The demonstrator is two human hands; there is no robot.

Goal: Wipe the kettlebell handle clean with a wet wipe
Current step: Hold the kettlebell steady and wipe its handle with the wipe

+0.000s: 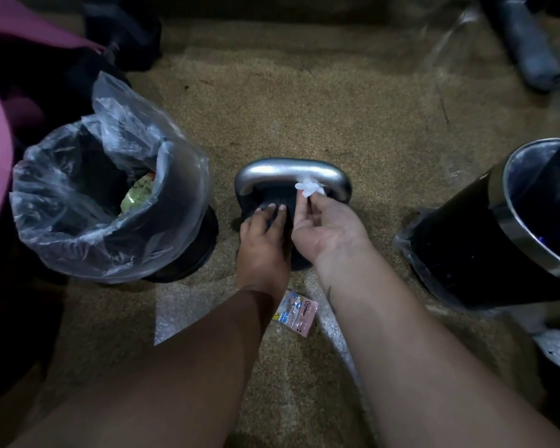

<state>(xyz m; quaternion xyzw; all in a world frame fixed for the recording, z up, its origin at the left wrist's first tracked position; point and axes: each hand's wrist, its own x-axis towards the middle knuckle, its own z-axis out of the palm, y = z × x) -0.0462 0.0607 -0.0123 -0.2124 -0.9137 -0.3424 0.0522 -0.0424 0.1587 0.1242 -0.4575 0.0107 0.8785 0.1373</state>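
Kettlebell (272,197) is set on the floor (304,108); its body is touched by the straight-fingered left hand (262,240), and a wet wipe (309,188) is pinched against its handle (285,171) by the right hand (327,224).

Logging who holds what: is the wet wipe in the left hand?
No: the right hand pinches the wet wipe at the handle; the left hand rests on the kettlebell body.

Plastic-lined bin (181,202), steel-rimmed bin (466,247).

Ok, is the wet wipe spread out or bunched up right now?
Bunched up. The wet wipe is a small crumpled wad, pinched by the right hand at the right part of the kettlebell handle.
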